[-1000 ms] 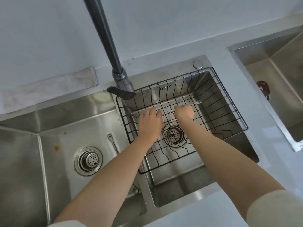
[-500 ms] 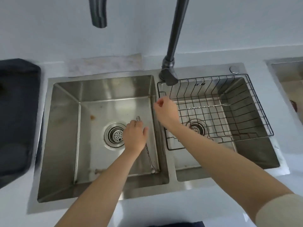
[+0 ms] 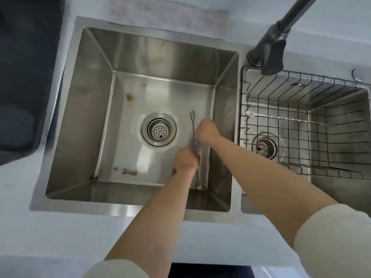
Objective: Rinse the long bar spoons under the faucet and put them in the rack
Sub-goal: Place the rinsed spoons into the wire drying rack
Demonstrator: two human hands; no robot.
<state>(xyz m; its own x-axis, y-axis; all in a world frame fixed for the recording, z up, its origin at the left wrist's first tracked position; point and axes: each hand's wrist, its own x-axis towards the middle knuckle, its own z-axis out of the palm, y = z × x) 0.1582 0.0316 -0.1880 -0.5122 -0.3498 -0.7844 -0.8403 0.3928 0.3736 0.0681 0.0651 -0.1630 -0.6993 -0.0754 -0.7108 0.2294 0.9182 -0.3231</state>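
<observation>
Both hands are down in the left basin, at the 2nd bar spoon. The spoon is lying along the basin floor by the right wall, fork end pointing to the back, bowl end toward the front corner. The left hand is curled onto the twisted shaft approx. midway; fingers look wrapped on it, but whether it's a firm grip or just contact can't be told from this angle. The right hand is bunched just beside the upper shaft, fingers hidden below, so its hold can't be made out either.

1 spoon is already laid crosswise in the wire rack, which sits in the right basin, bowl end to the left. So 1 is judged racked, 1 being picked up; no others are seen.

Step in hand, as judged: pickup of spoon no. 2, pre-rinse. No water is seen running; the faucet stands at the back between the basins, its spout out of frame at the top.

Next move calls for the thin shaft to be pinched off the flat steel, prob. by tipping 1 end up first, since it's lying flush and likely slick. Then it needs to be carried under the spout, water turned on, and the spoon set beside the 1st across the wires, so it doesn't slip through the gaps.
</observation>
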